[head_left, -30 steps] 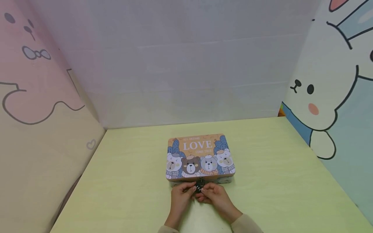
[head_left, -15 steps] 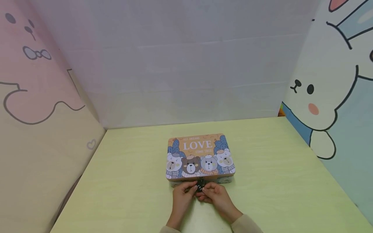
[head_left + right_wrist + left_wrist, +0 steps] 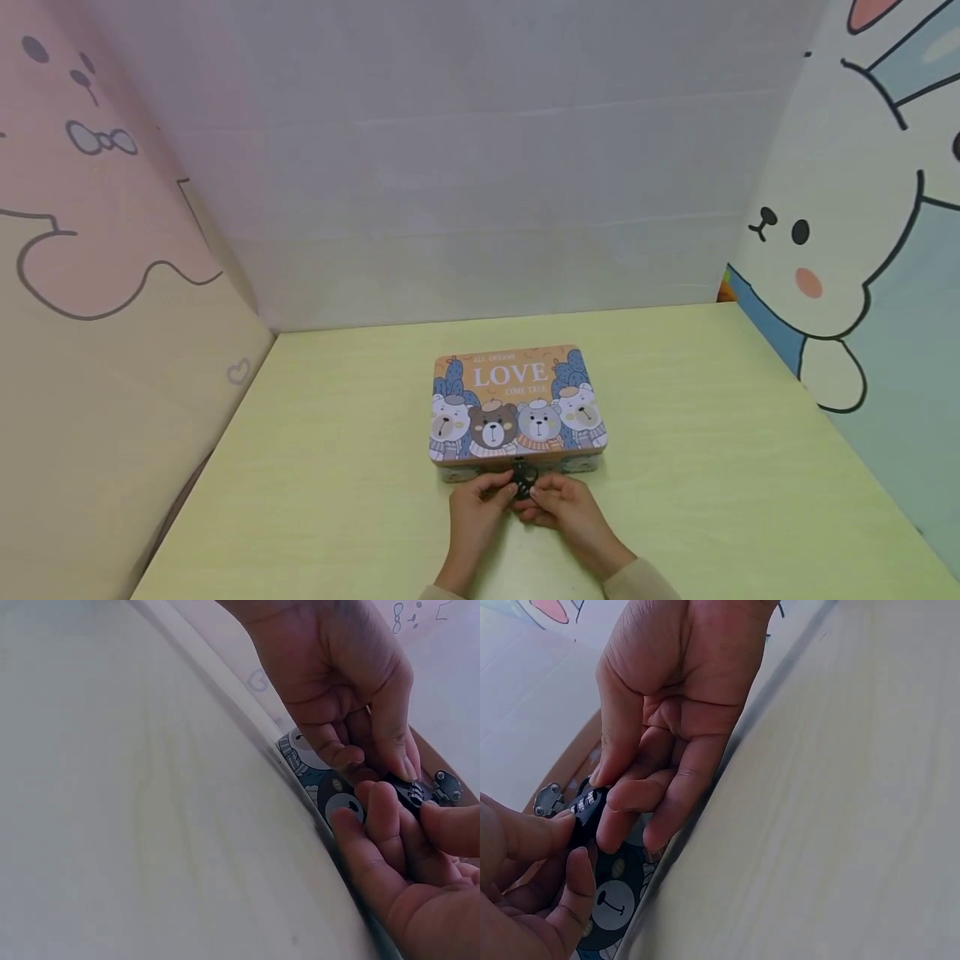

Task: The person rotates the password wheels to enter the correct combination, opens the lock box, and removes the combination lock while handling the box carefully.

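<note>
A tin box [image 3: 517,402] with bears and the word LOVE on its lid lies closed on the table. At its front, a small black combination padlock [image 3: 589,813] hangs by the metal hasp [image 3: 448,785]. My left hand [image 3: 476,512] pinches one side of the padlock between thumb and fingers. On the other side, my right hand [image 3: 573,512] pinches it too, thumb near the number dials [image 3: 416,793]. Light numerals show on the dials, too small to read. Fingers cover part of the padlock's body.
The pale yellow-green table [image 3: 337,433] spreads around the box. A white back wall [image 3: 480,208] and printed side panels, one with a rabbit [image 3: 825,250], enclose it.
Both hands and the padlock have shifted slightly to the right, and the padlock's angle has changed, its white numerals showing less in the head view. The box stays closed.
</note>
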Demonstrator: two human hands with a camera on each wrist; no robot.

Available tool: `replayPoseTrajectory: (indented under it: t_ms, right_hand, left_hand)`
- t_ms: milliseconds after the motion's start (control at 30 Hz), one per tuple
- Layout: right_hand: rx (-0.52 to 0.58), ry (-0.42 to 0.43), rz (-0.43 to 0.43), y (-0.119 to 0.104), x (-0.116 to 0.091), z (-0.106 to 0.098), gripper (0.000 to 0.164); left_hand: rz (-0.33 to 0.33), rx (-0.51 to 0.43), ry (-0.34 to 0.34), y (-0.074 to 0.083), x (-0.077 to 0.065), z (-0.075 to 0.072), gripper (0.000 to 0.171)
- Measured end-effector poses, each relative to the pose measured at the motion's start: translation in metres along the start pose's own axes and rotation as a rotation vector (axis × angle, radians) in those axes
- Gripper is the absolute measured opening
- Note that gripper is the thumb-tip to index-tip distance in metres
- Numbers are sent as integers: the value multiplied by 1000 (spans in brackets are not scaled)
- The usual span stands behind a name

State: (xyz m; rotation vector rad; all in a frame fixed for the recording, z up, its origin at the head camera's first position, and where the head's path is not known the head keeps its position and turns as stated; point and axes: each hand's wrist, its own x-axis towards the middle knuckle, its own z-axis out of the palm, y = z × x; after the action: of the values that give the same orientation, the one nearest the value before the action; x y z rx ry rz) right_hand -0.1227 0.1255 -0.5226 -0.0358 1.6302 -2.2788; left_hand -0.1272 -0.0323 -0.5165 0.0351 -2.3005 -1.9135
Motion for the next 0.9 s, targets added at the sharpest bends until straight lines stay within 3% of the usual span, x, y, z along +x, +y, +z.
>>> replayPoseTrajectory:
  t_ms: [367, 600, 900]
  right_hand:
    - [-61, -69, 26, -8, -7, -14, 8]
    - [-127, -104, 60, -18, -11, -24, 12]
    - [-198, -147, 62, -26, -17, -34, 22]
  left_hand:
    - [-2, -86, -20, -3, -9, 5, 14]
    - [-46, -148, -106, -4, -12, 7, 15]
    - [-95, -139, -202, -2, -16, 10, 16]
